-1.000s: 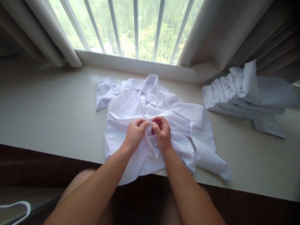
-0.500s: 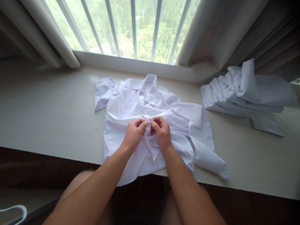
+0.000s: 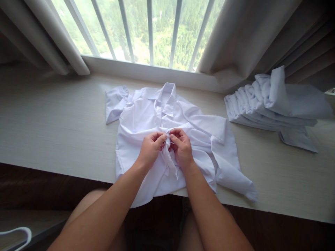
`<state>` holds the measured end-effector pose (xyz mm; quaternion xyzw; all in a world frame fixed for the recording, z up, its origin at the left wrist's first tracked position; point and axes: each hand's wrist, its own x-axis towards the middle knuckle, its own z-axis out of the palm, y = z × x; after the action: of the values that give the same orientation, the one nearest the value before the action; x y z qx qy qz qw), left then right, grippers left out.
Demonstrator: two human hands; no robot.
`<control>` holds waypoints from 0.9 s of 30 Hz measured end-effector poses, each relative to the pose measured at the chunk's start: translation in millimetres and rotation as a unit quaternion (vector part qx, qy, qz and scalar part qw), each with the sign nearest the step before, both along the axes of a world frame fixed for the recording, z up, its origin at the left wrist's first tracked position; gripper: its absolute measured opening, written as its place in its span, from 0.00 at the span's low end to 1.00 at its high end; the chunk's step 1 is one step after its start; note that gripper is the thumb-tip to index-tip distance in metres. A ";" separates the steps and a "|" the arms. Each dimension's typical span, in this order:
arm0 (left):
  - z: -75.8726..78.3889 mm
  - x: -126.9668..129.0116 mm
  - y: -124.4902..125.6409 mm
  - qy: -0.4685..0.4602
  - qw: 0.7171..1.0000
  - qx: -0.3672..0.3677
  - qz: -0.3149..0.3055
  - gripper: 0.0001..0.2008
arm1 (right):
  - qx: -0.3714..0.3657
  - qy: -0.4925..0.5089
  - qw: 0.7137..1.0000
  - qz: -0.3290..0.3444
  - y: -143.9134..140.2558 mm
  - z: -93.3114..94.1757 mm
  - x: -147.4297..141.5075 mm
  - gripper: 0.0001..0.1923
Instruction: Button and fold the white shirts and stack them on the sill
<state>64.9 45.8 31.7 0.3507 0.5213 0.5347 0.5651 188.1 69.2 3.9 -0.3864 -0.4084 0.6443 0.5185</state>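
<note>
a white shirt lies front-up on the pale table, collar toward twelve o'clock by the window, hem hanging over the near edge at six o'clock. the left hand and right hand meet at the shirt's middle, fingers curled closed and pinching the two front edges together; it looks like work at a button, with the cloth bunched up between the fingertips so both edges line up. the button itself is hidden behind the fingers, so i cannot tell if it is fastened. at three o'clock sits a stack of folded shirts, well apart. a white hanger at eight o'clock is cut off by the frame.
</note>
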 end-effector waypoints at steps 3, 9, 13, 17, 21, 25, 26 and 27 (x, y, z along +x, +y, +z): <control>-1.0 -0.4 -0.2 0.006 1.000 0.005 -0.003 0.13 | 0.002 -0.013 1.000 0.002 -0.7 1.0 0.0 0.12; -4.3 -1.6 -0.1 0.034 0.999 0.012 0.004 0.13 | 0.006 0.015 1.000 0.003 -1.8 0.6 -0.2 0.11; -5.7 -2.3 -0.1 0.029 1.000 0.003 0.006 0.13 | 0.007 0.039 0.999 0.000 -1.6 -0.3 -0.5 0.09; -4.7 -3.1 -0.2 0.015 1.000 -0.006 -0.002 0.11 | 0.008 0.046 0.999 -0.005 -1.7 0.3 -0.4 0.09; -1.3 -4.0 -0.8 -0.013 0.999 -0.033 -0.019 0.12 | 0.009 0.053 0.999 -0.004 -1.9 0.6 -0.3 0.08; 1.7 -6.3 -1.2 -0.026 0.998 -0.046 -0.029 0.13 | 0.006 0.056 0.998 -0.002 -2.3 0.4 -0.2 0.09; 2.5 -7.3 -1.1 -0.026 0.998 -0.047 -0.031 0.13 | 0.002 0.056 0.998 -0.001 -2.6 0.5 -0.1 0.09; 3.2 -8.3 -1.0 -0.023 0.998 -0.048 -0.036 0.13 | -0.004 0.058 0.998 0.000 -2.8 0.8 0.0 0.09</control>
<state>56.6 44.8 34.9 0.3290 0.5204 0.4965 0.6119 188.1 66.4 4.6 -0.3503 -0.3751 0.6672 0.5398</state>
